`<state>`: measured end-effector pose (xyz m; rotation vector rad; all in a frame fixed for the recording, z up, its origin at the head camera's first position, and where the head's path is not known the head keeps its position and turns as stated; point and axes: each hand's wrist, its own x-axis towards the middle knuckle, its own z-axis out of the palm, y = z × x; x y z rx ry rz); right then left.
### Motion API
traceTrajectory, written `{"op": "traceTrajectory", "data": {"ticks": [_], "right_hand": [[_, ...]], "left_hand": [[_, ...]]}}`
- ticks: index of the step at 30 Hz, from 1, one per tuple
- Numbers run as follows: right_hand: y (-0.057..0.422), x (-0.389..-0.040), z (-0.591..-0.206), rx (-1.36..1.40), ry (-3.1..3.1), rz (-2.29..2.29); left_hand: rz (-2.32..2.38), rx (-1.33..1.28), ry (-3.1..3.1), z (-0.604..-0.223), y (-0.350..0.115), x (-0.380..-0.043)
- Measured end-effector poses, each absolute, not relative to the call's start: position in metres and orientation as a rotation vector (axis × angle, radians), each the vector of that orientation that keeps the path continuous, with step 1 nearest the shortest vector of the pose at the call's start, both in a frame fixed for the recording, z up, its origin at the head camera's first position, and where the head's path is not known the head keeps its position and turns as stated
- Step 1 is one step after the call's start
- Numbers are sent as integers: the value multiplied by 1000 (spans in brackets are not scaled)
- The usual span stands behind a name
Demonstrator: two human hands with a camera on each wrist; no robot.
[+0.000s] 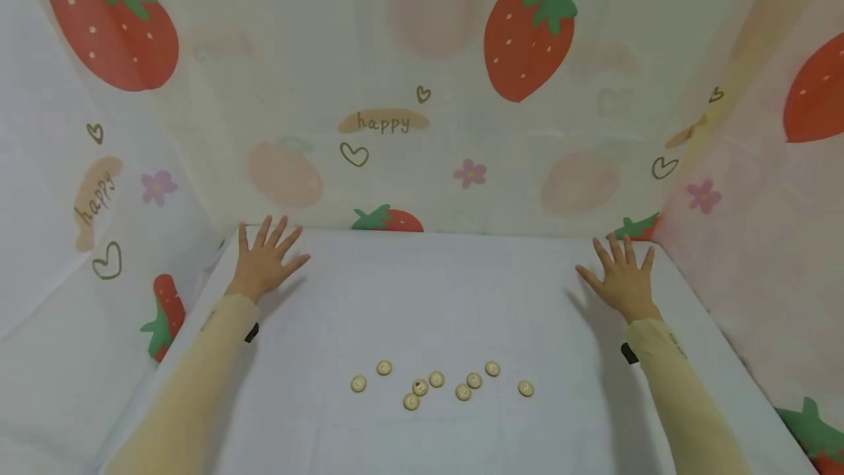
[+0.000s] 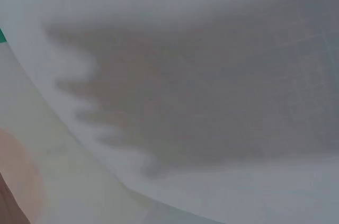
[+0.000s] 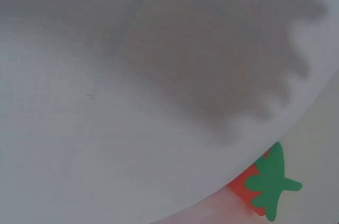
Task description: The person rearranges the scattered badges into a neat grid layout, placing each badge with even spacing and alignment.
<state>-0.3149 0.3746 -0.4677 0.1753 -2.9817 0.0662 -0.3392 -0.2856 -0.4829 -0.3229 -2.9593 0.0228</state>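
Note:
Both hands are spread with straight fingers and hold nothing. In the head view my left hand (image 1: 262, 262) hovers over the far left part of the white table, its shadow falling beside it. My right hand (image 1: 623, 278) is over the far right part, also casting a shadow. Several small round cream-coloured pieces, which look like buttons (image 1: 437, 380), lie loosely scattered near the middle front, well apart from both hands. Some of them touch; one button (image 1: 420, 388) has a dark spot. The left wrist view shows a hand's shadow and a sliver of skin; the right wrist view shows only shadow.
A white cloth (image 1: 422, 299) covers the table. Behind it hangs a curtain (image 1: 395, 57) printed with strawberries and the word "happy". Similar printed sheets stand at the left side (image 1: 39, 240) and right side (image 1: 745, 270).

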Motion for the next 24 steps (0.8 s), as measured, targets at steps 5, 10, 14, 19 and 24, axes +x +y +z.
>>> {"op": "traceTrajectory", "data": {"ticks": [5, 10, 14, 19, 24], "right_hand": [[378, -313, -472, 198, -2976, 55], [379, -308, -478, 248, -2969, 56], [377, -304, -481, 286, -2955, 63], [365, -300, -478, 366, -2939, 81], [351, -296, -482, 463, -2896, 41]], "left_hand": [[26, -376, -2939, -485, -284, -336], [19, -425, -2937, -486, -279, -331], [12, -470, -2916, -486, -274, -328], [-21, -509, -2887, -488, -268, -324], [-11, -557, -2872, -494, -266, -317]]}}
